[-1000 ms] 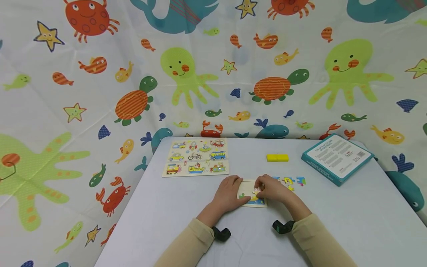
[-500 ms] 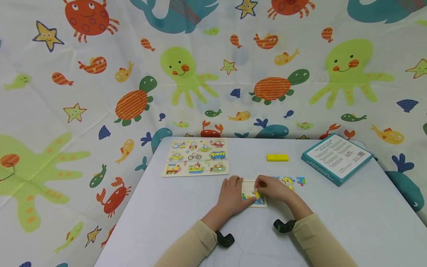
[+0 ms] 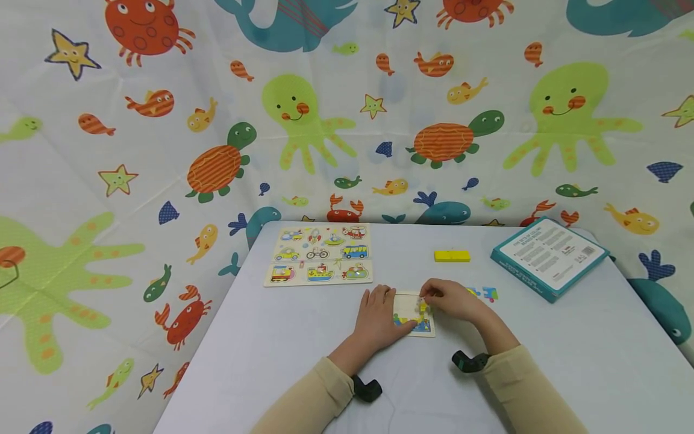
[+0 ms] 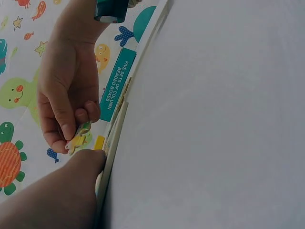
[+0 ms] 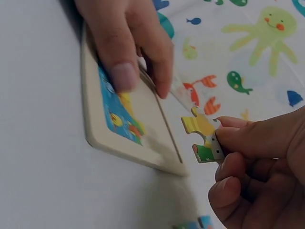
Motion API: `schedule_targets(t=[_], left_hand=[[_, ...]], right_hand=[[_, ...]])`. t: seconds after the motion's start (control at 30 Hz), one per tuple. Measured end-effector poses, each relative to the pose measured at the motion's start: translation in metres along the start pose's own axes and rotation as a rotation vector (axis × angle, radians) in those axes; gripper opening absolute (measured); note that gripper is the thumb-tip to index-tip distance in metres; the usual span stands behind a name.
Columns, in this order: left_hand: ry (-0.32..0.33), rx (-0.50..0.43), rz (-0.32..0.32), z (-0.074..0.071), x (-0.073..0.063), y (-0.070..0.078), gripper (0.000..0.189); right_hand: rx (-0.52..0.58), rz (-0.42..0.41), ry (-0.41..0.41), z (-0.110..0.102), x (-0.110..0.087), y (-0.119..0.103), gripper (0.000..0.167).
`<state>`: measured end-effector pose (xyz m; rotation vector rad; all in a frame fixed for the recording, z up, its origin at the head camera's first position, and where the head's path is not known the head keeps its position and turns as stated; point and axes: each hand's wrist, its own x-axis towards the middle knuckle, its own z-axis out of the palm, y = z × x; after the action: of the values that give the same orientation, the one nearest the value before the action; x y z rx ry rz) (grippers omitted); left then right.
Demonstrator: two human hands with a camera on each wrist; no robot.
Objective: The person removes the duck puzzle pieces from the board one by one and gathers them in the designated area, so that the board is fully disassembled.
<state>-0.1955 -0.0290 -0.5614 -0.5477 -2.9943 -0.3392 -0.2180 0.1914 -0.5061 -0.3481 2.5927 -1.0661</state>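
Observation:
A small wooden jigsaw tray (image 3: 403, 301) lies on the white table before me, its lower strip filled with blue and yellow pieces. My left hand (image 3: 378, 319) rests along its left side, fingers straight. In the right wrist view the left thumb (image 5: 125, 78) presses on the fitted pieces (image 5: 116, 112). My right hand (image 3: 454, 300) pinches one jigsaw piece (image 5: 205, 129), yellow, white and green, between thumb and forefinger. That piece hangs over the tray's right side, tilted and apart from it in the right wrist view.
Loose jigsaw pieces (image 3: 490, 294) lie right of the tray, partly behind my right hand. Farther back are a vehicle picture board (image 3: 309, 265), a yellow block-shaped box (image 3: 452, 256) and a teal box (image 3: 550, 256). A sea-animal cloth (image 3: 325, 108) hangs at the table's far edge.
My right hand has lifted away from the tray's pieces and moved right and slightly back, still pinching the piece. My left hand slid a little right, then stayed.

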Motion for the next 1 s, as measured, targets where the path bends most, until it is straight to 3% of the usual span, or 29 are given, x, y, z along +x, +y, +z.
schedule_targets(t=[0.23, 0.63, 1.0], left_hand=[[-0.023, -0.002, 0.020, -0.003, -0.001, -0.001, 0.095], [-0.106, -0.016, 0.203, -0.010, 0.005, -0.032, 0.098], [-0.131, -0.011, 0.282, -0.016, 0.005, -0.040, 0.098]], right_hand=[[0.034, 0.025, 0.015, -0.026, -0.011, 0.009, 0.012], [0.060, 0.104, 0.034, -0.061, -0.034, 0.048, 0.020], [0.022, 0.153, 0.032, -0.079, -0.062, 0.077, 0.025]])
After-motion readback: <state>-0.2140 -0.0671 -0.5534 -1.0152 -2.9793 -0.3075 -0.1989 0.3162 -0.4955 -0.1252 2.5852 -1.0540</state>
